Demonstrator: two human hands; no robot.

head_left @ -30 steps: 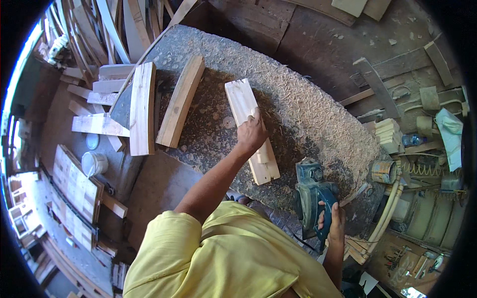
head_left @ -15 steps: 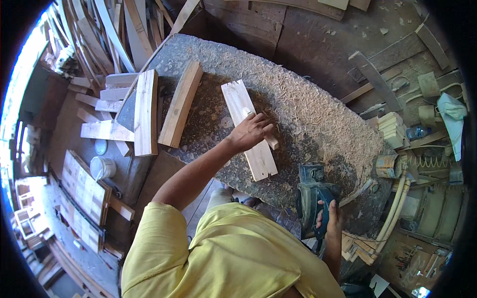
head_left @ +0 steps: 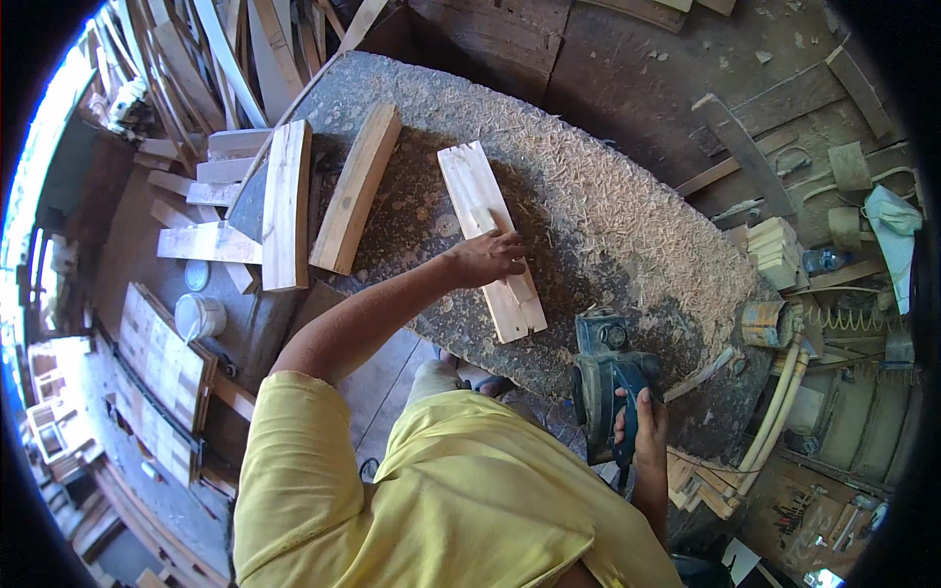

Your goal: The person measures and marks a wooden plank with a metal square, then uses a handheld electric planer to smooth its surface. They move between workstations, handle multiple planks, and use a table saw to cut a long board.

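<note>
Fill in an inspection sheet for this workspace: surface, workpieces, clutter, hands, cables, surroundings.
Surface: dark, speckled bench.
Workpieces: pale plank lying flat; small wood strip over it; two timber pieces to its left.
Clutter: wood shavings spread along the bench's far side and toward its right end.
Hands: left hand holds the strip; right hand grips the power planer by its handle.
Cables: planer's cord cannot be clearly traced.
Surroundings: leaning boards upper left, white bucket left, coiled line right.

One head-worn fisheye, downward over workbench (head_left: 412, 223)
</note>
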